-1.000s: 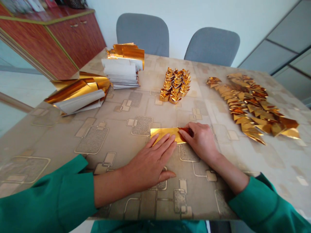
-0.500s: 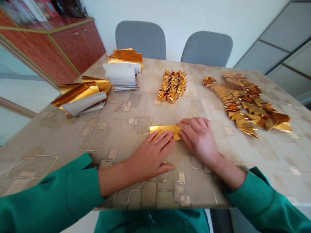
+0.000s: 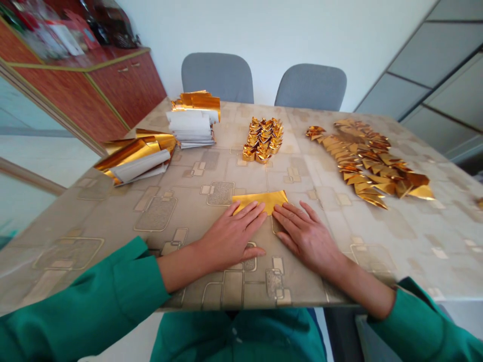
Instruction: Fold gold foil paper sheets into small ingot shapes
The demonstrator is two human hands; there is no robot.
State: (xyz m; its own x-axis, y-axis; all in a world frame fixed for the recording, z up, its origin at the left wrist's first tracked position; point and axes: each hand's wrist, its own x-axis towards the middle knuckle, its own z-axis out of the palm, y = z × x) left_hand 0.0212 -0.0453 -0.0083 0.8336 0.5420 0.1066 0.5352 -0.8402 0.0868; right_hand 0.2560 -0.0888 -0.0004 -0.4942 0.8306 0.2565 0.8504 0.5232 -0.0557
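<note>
**Q:** Main item on the worktop [image 3: 377,226]?

**A:** One folded gold foil piece [image 3: 262,201], long axis side to side, rising slightly to R, tapered edge pointing at the person.

**Q:** Hands?

**A:** Both flat, palms down, fingers spread, no pinch. L hand [image 3: 234,239] has fingertips on the piece's near edge; R hand [image 3: 307,239] is just beside its R end, w/ fingertips touching or nearly so, can't tell which.

**Q:** Around it?

**A:** Directly beyond: one pile of folded gold ingots [image 3: 263,140], too many to count. Beyond R: long gold rows [image 3: 368,163]. Beyond L: one foil stack [image 3: 192,123]. Further L: loose foil sheets [image 3: 138,158]. Far side: two grey chairs [image 3: 217,75] [image 3: 311,88].
</note>
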